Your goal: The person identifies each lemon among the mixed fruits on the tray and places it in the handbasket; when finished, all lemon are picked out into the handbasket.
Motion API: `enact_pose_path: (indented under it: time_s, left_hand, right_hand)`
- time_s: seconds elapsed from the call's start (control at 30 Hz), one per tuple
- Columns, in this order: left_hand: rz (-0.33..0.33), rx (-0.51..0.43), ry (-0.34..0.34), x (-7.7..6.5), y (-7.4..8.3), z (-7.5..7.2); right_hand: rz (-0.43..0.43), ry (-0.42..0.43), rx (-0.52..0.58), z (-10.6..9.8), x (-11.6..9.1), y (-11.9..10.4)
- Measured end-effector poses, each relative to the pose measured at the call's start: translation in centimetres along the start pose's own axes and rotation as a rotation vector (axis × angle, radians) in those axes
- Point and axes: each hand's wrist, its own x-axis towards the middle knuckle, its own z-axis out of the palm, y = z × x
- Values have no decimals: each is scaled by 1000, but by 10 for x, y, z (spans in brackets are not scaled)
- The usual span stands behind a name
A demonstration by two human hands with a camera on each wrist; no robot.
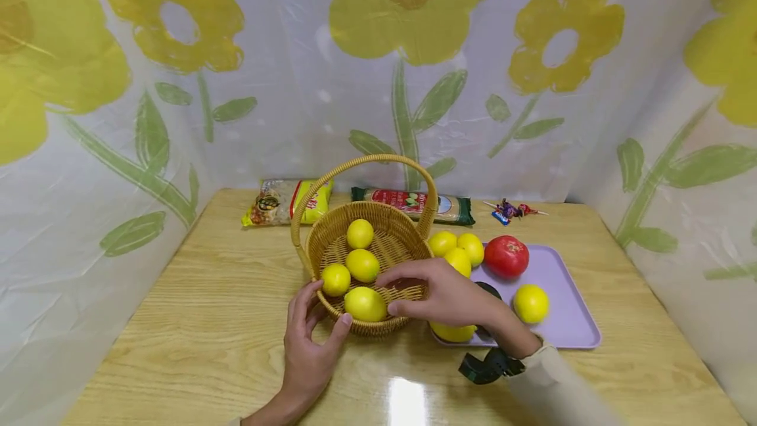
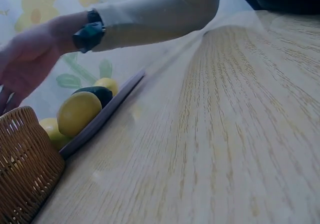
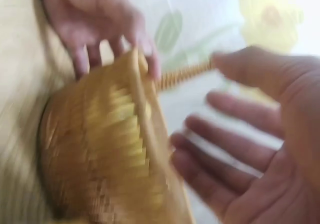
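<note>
three sides of the wood-grained desk [image 1: 195, 294] are enclosed by white, yellow-flowered sheeting [image 1: 284, 104]. between the desk's left and right edges, four glossy yellow lemons [image 1: 363, 265] are held in a round, golden-brown wicker basket [image 1: 408, 236]. its rim is pinched by the left hand's [image 1: 310, 347] thumb and fingers; the right hand's [image 1: 452, 291] fingers are spread loosely over it.

Nothing can be read for certain. The bag [image 1: 278, 204] at the back of the worktop [image 1: 195, 294] bears red print on its yellow end, perhaps Chinese characters, too small and blurred to make out. Beside it, the packet [image 1: 455, 209] has pale lettering on a red label, partly behind the basket's handle [image 1: 432, 206]; its words are illegible. The blue wrapper [image 1: 500, 217] among the sweets [image 1: 520, 210] shows pale marks, likewise too small to decipher.
</note>
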Motion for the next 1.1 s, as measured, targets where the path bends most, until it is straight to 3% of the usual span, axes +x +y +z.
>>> enact_pose_path:
  time_s: [0.1,0.23,0.33,0.5,0.67,1.0,1.1]
  left_hand:
    - [5,-2,3,1,0,1]
    - [11,-5,3,2,1,2]
    - [12,-4,4,2,1,2]
    - [13,-4,2,1,2,2]
    - [14,-4,4,0,1,1]
    - [12,-11,5,0,0,2]
    - [9,-7,9,0,-1,2]
  right_hand:
    - [1,76,109,-16,-28,16]
    - [78,185,182,-40,-78,43]
    - [160,280,138,-56,-118,63]
    - [291,410,-34,-68,-174,88]
    - [399,322,-83,-73,-206,97]
    - [498,184,89,-91,-237,97]
    - [524,186,103,-93,-240,96]
